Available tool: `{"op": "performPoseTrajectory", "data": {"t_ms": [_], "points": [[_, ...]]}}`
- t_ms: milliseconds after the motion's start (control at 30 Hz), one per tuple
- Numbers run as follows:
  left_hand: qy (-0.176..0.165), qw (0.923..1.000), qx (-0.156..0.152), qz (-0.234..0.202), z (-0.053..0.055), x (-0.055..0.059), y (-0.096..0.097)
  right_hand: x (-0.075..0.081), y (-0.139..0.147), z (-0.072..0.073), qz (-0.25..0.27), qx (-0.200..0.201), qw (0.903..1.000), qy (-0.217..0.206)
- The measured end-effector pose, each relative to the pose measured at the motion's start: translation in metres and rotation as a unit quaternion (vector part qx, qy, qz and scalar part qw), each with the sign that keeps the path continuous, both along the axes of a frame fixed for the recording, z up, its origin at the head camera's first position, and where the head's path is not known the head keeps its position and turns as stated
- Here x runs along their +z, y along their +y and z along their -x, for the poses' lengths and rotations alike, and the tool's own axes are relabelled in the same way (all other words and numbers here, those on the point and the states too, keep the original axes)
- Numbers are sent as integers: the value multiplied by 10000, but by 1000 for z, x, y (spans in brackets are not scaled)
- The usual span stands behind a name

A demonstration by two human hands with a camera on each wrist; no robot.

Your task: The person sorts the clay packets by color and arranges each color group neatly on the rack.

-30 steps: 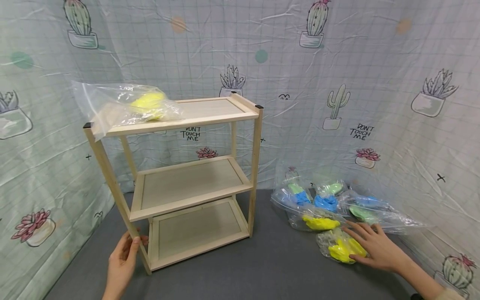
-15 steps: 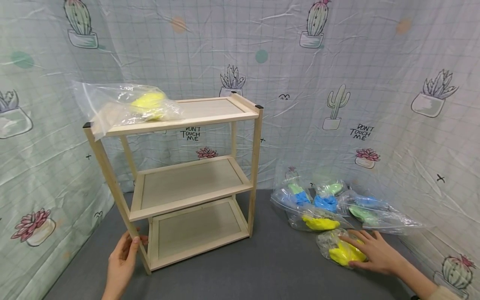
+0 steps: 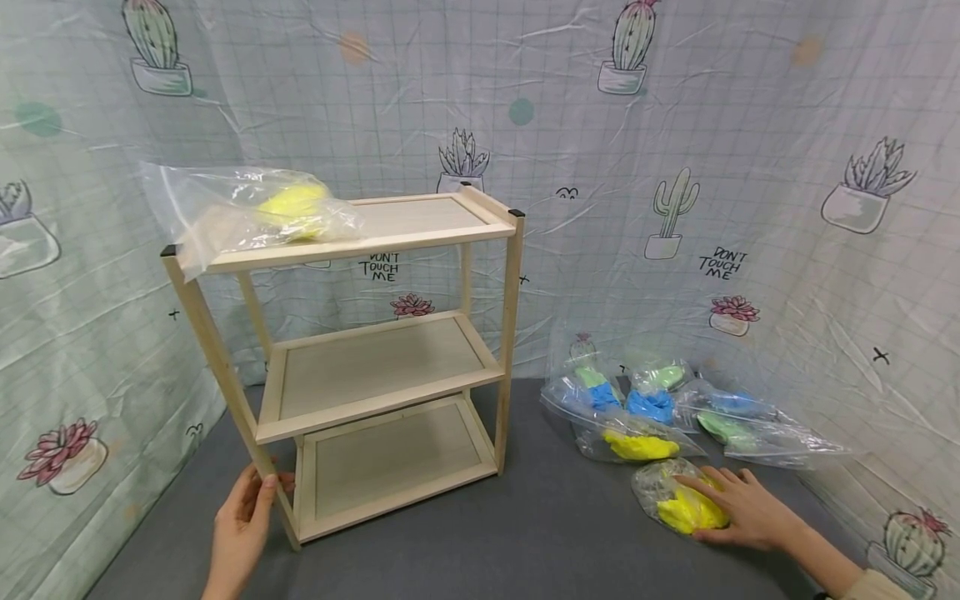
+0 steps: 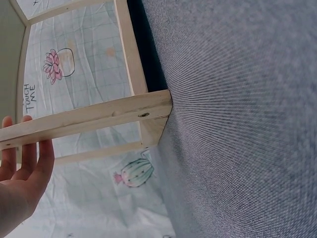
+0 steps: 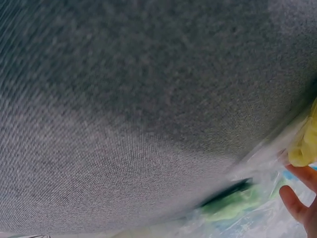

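In the head view my left hand holds the front left leg of a light wooden three-tier shelf. The left wrist view shows fingers bent round that wooden leg. At the right, my right hand grips a clear plastic bag with a soft yellow lump inside, fingers over its top and thumb at its near side. This bag lies on the grey tabletop. The right wrist view catches only part of the yellow lump and some fingers at its edge.
Another zip bag with a yellow lump lies on the shelf's top board. Behind my right hand several clear bags with blue, green and yellow contents lie together. A cactus-print curtain surrounds the grey tabletop.
My right hand has settled lower onto the nearest yellow bag, and its fingers have closed in round it. My left hand stays on the shelf leg.
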State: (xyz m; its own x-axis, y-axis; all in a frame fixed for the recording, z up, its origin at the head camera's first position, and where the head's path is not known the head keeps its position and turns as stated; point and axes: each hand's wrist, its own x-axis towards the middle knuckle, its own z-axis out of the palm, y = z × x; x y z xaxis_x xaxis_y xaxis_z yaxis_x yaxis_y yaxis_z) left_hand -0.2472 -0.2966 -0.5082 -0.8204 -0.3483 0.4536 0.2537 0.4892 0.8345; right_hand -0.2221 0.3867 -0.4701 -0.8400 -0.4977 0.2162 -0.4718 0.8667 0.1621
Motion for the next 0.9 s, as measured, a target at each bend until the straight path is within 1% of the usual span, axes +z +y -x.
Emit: {"op": "performPoseTrajectory", "data": {"t_ms": [100, 233, 367, 533, 700, 900], "points": [[-11, 10000, 26, 7, -1, 0, 0, -1, -2, 1, -85, 115, 9995, 293], [33, 10000, -6, -11, -1, 1, 0, -2, -3, 2, -64, 290, 9969, 726], [88, 9999, -72, -43, -1, 1, 0, 0, -4, 2, -78, 387, 9951, 902], [68, 9999, -105, -89, -2, 3, 1, 4, -8, -1, -76, 408, 9943, 983], [113, 9997, -157, -129, -2, 4, 1, 6, -11, -4, -54, 257, 9956, 904], [10, 10000, -45, -72, -2, 3, 1, 10, -13, -7, 6, 57, 9969, 786]]}}
